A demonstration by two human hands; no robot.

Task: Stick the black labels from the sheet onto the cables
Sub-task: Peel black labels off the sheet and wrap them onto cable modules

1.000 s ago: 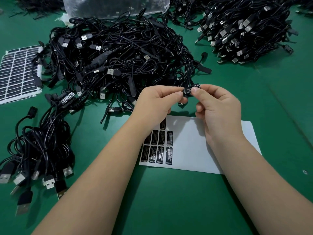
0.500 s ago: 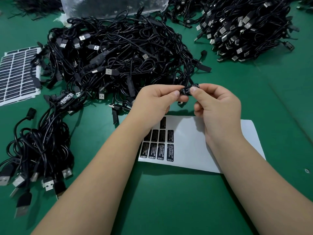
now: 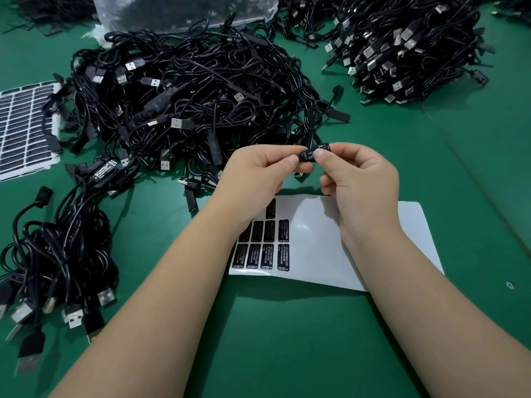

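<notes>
My left hand (image 3: pixel 253 179) and my right hand (image 3: pixel 362 176) meet above the white label sheet (image 3: pixel 330 239), and both pinch a small black controller block (image 3: pixel 311 153) on a cable. A black label with white print lies on that block, under my right thumb. The block's cable runs up into the big tangle of black cables (image 3: pixel 195 99). The sheet lies on the green table and carries several black labels (image 3: pixel 264 248) at its left end, partly hidden by my left wrist.
A second heap of black USB cables (image 3: pixel 408 50) lies at the back right. A bundle of labelled cables (image 3: pixel 57 254) sits at the left. A full label sheet (image 3: pixel 26 127) lies at the far left edge. A clear plastic bag (image 3: pixel 184 10) is at the back.
Both hands have stayed together on the controller block; my right thumb has slid a little along the label. The view has shifted slightly.
</notes>
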